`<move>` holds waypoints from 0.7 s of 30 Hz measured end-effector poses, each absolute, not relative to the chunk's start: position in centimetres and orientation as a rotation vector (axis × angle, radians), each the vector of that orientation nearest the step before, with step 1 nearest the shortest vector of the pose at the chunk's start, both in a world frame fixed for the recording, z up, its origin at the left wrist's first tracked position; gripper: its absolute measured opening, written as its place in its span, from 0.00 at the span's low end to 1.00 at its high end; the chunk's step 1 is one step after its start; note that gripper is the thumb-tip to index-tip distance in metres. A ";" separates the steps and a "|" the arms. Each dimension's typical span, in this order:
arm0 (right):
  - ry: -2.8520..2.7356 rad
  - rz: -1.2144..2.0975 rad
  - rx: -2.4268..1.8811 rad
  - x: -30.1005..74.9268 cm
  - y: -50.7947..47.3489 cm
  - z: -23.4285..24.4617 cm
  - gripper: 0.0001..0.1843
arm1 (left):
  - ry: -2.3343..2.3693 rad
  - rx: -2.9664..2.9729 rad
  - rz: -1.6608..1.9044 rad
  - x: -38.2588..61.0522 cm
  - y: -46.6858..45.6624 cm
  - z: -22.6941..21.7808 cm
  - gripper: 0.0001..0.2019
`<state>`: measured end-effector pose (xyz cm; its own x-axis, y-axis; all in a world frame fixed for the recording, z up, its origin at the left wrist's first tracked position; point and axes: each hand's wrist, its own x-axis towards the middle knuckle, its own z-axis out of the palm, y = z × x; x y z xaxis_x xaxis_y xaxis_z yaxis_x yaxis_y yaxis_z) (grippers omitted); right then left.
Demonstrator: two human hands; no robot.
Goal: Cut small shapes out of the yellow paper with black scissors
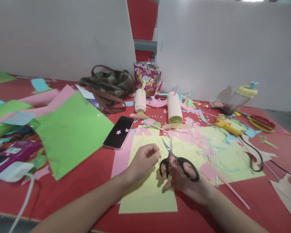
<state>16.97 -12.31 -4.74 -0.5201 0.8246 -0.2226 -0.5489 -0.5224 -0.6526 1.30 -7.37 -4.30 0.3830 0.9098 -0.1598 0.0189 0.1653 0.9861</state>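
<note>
Right hand (pixel 184 181), nearest: fingers closed through the loops of black-handled steel scissors (pixel 177 160). Left hand (pixel 144 160): fingertips pinched, contents too small to tell. Red desk (pixel 87 181), strewn with paper offcuts. Pale yellow paper sheet (pixel 147 194), flat under both hands. Scissors: blades slightly parted, pointing away. Step judged: snipping; next cut needs paper fed between blades.

The scissors (pixel 177 160) are over a paper sheet (pixel 147 194) on the counter (pixel 87 181). A phone (pixel 118 132) lies to their left, with a bag (pixel 109 82) behind it.

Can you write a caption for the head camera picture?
Right hand holds black scissors over yellow paper, left hand curled beside them.
</note>
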 end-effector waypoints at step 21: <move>-0.493 1.981 -0.594 16.7 -12.3 -5.1 0.09 | 0.944 1.590 0.836 1.5 -3.7 -0.6 0.09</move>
